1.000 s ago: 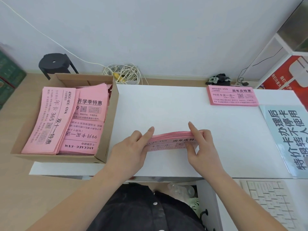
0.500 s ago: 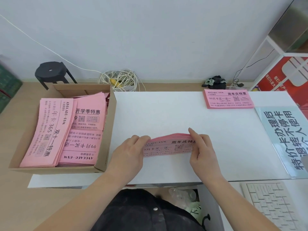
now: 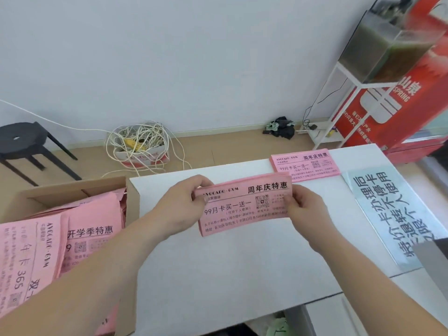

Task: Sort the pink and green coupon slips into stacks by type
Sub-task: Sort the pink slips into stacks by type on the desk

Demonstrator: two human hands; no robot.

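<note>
Left hand (image 3: 179,205) and right hand (image 3: 308,210) grip pink slips (image 3: 242,209), hiding their ends.

Box (image 3: 72,189) left of table (image 3: 230,267); bundle (image 3: 244,204) before stack (image 3: 308,166).

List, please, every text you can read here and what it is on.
"AVOCADO·GYM", "周年庆特惠", "99月卡买一送一": held pink bundle; its fine print is too small to read.
The same three: far pink stack.
"开学季特惠": pink slip in the cardboard box.
"AVOCADO·GYM", "365": long pink slip beside it.
"特价卡办理后": blue sign; its other lines are only partly legible.
"SPRING", "山泉": red cabinet.
</note>
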